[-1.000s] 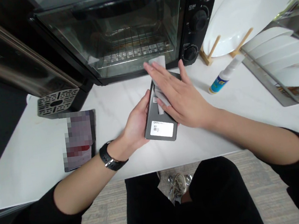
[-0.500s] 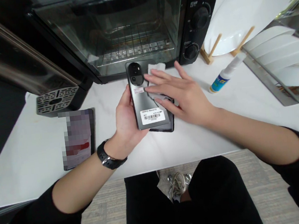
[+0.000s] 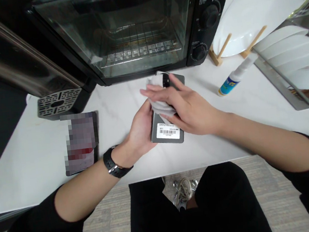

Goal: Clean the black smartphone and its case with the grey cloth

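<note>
My left hand (image 3: 141, 129) grips a grey smartphone (image 3: 171, 140) by its left side, back facing up. A white barcode label (image 3: 168, 131) sits near the phone's lower end; part of the dark camera block (image 3: 165, 80) shows at the upper end. In my right hand (image 3: 191, 108) a crumpled light-grey cloth (image 3: 162, 108) is bunched under bent fingers and pressed on the phone's back. Cloth and fingers hide the middle of the phone. Around my left wrist is a black watch strap (image 3: 112, 164).
A black toaster oven (image 3: 201, 25) stands behind the hands. To the right are a spray bottle (image 3: 227, 85), a white plate (image 3: 231, 45) on a wooden stand and a dish rack (image 3: 284, 92). A pixelated-screen device (image 3: 81, 143) lies left, by a drip tray (image 3: 58, 102).
The phone has moved to the right and towards me and tilted. My right hand has swept the cloth leftward across its back, and its fingers are more bent. The dark edge under the phone no longer shows.
</note>
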### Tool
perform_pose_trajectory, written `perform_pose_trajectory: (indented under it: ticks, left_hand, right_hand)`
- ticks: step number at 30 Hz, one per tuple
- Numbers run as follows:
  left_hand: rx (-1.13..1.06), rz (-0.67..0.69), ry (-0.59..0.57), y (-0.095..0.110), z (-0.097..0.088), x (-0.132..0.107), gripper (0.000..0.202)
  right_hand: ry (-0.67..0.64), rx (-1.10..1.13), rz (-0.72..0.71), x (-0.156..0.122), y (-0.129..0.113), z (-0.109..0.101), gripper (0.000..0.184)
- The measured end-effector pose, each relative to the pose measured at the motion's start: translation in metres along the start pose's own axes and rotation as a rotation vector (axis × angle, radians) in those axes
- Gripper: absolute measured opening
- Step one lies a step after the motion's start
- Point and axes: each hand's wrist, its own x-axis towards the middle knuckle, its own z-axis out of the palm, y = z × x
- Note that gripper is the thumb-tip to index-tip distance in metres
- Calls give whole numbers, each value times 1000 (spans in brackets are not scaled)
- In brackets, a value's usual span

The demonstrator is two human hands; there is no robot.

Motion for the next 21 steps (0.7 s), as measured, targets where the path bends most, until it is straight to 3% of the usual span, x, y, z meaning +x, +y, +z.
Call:
perform_pose_trajectory:
  ticks: [3, 6, 8, 11, 15, 21]
  left_hand:
    - [-40, 33, 51, 4, -1, -1, 43]
    - [-65, 139, -1, 9, 1, -1, 49]
    - [-77, 218, 22, 12, 3, -1, 49]
    - [-81, 258, 92, 13, 5, 1, 43]
    - [-47, 193, 55, 9, 6, 2, 38]
    - [34, 67, 68, 3, 2, 1, 40]
  right_hand:
    - [-75, 62, -135, -1, -2, 1, 35]
    - [-68, 69, -182, -2, -1, 0, 30]
    - [-22, 41, -135, -2, 2, -2, 32]
    - [68, -54, 50, -2, 6, -3, 39]
    - [105, -151, 202, -1, 11, -2, 51]
    - [26, -138, 148, -1, 11, 1, 71]
